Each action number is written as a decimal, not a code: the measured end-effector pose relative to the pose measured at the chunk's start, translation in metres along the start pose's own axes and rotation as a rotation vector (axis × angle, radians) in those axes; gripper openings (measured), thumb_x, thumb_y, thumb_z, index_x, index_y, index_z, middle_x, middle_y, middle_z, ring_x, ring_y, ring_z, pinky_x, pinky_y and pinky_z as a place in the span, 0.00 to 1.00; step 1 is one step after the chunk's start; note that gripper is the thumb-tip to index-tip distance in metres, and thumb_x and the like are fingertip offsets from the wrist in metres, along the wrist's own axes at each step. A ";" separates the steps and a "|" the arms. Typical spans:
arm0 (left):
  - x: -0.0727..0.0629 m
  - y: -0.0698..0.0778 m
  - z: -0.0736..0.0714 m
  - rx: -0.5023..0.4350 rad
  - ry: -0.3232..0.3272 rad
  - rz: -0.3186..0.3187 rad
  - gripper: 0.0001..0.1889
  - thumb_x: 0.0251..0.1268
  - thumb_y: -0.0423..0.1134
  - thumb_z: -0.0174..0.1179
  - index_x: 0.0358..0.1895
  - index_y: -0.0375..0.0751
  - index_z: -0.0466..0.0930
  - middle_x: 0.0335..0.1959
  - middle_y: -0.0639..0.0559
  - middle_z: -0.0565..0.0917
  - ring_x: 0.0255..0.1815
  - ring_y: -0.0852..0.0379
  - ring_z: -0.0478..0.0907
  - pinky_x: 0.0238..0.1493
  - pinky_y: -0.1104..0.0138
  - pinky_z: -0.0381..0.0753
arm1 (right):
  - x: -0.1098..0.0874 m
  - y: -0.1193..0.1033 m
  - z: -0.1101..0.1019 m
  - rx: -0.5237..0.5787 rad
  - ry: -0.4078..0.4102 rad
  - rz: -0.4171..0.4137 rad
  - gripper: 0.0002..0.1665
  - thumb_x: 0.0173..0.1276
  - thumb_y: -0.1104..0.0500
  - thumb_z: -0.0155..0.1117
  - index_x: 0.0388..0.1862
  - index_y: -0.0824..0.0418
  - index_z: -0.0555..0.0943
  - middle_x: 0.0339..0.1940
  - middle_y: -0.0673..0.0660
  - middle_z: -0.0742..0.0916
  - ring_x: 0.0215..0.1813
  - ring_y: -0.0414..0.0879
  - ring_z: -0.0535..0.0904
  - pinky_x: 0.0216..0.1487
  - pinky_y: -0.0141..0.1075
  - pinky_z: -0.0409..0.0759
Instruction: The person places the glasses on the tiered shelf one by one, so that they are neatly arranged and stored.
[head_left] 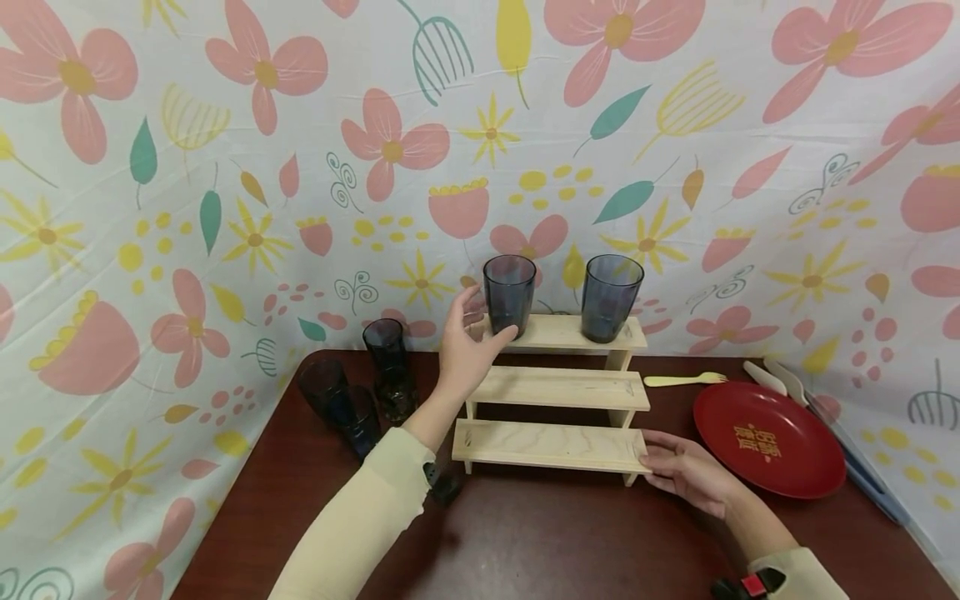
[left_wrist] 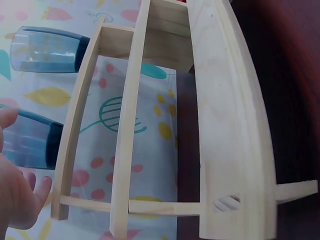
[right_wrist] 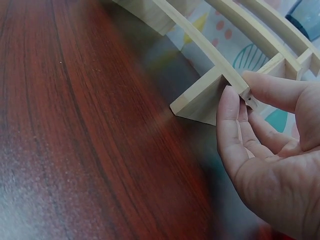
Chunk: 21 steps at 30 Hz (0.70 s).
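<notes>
A three-step wooden shelf stand (head_left: 558, 442) stands on the table. On its top step are two blue-tinted glasses, a left glass (head_left: 510, 292) and a right glass (head_left: 612, 296), both upright. My left hand (head_left: 468, 350) is around the left glass, with the thumb in front of its base and the other fingers apart at its left side. In the left wrist view those fingers (left_wrist: 37, 195) stand off the glass. My right hand (head_left: 690, 471) pinches the right end of the bottom step between thumb and fingers, as the right wrist view shows.
Several dark glasses (head_left: 386, 346) are grouped at the table's left. At the right lie a red plate (head_left: 802, 450), a pale yellow fork (head_left: 682, 380) and white-headed utensils with a blue-grey handle (head_left: 873, 483). A flowered cloth (head_left: 465, 150) hangs behind the brown table (head_left: 547, 533).
</notes>
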<state>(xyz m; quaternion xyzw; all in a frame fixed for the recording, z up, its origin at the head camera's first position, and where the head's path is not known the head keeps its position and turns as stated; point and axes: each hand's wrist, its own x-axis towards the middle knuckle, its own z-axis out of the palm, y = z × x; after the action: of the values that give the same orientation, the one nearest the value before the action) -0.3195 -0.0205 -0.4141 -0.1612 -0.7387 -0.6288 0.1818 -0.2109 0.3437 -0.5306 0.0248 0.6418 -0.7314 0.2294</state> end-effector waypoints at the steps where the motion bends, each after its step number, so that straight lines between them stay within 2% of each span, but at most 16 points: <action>1: -0.003 0.001 -0.003 -0.004 0.001 -0.001 0.43 0.62 0.45 0.77 0.79 0.53 0.65 0.67 0.46 0.73 0.64 0.46 0.75 0.62 0.51 0.78 | 0.000 0.000 0.000 0.000 0.002 0.001 0.49 0.79 0.63 0.61 0.83 0.73 0.40 0.57 0.51 0.83 0.53 0.43 0.84 0.54 0.39 0.84; 5: -0.018 0.001 -0.018 -0.017 0.011 0.033 0.41 0.62 0.43 0.77 0.78 0.54 0.66 0.67 0.42 0.74 0.66 0.41 0.74 0.64 0.48 0.76 | 0.001 0.000 -0.001 0.002 0.004 0.006 0.50 0.79 0.63 0.61 0.83 0.73 0.40 0.57 0.51 0.83 0.53 0.43 0.83 0.54 0.40 0.84; 9: -0.035 -0.001 -0.037 0.010 0.029 0.083 0.40 0.63 0.42 0.77 0.76 0.53 0.67 0.67 0.38 0.74 0.66 0.40 0.74 0.63 0.46 0.77 | 0.002 0.001 -0.002 0.003 0.003 0.000 0.49 0.79 0.63 0.61 0.83 0.73 0.40 0.57 0.51 0.83 0.53 0.43 0.83 0.54 0.40 0.83; 13: -0.052 -0.003 -0.060 0.046 0.050 0.082 0.38 0.62 0.42 0.77 0.75 0.54 0.69 0.66 0.44 0.76 0.65 0.45 0.75 0.63 0.46 0.77 | 0.002 0.002 -0.002 0.006 0.004 -0.002 0.49 0.79 0.63 0.61 0.83 0.72 0.40 0.57 0.51 0.83 0.53 0.43 0.83 0.54 0.40 0.83; 16: -0.067 -0.005 -0.079 0.069 0.090 0.068 0.38 0.62 0.43 0.77 0.74 0.54 0.70 0.65 0.47 0.76 0.65 0.47 0.75 0.64 0.46 0.75 | 0.002 0.003 -0.002 0.005 0.004 -0.002 0.49 0.79 0.63 0.60 0.83 0.72 0.40 0.57 0.51 0.83 0.53 0.43 0.83 0.54 0.40 0.84; 18: -0.077 -0.001 -0.091 0.088 0.135 0.061 0.38 0.61 0.39 0.78 0.73 0.49 0.71 0.65 0.44 0.77 0.66 0.45 0.75 0.65 0.46 0.73 | 0.002 0.003 -0.002 0.001 0.004 -0.003 0.49 0.80 0.63 0.60 0.83 0.72 0.40 0.57 0.51 0.83 0.53 0.43 0.83 0.54 0.40 0.83; 21: -0.091 -0.004 -0.111 0.153 0.190 0.059 0.37 0.60 0.37 0.78 0.73 0.46 0.72 0.65 0.45 0.78 0.67 0.47 0.73 0.68 0.49 0.69 | 0.000 0.002 -0.002 -0.007 0.011 -0.006 0.49 0.79 0.63 0.60 0.83 0.72 0.40 0.57 0.50 0.83 0.53 0.43 0.83 0.54 0.40 0.83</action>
<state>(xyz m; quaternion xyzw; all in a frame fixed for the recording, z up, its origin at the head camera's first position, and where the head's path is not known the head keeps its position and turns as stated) -0.2337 -0.1318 -0.4448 -0.1084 -0.7590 -0.5772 0.2810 -0.2107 0.3449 -0.5333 0.0260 0.6455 -0.7298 0.2239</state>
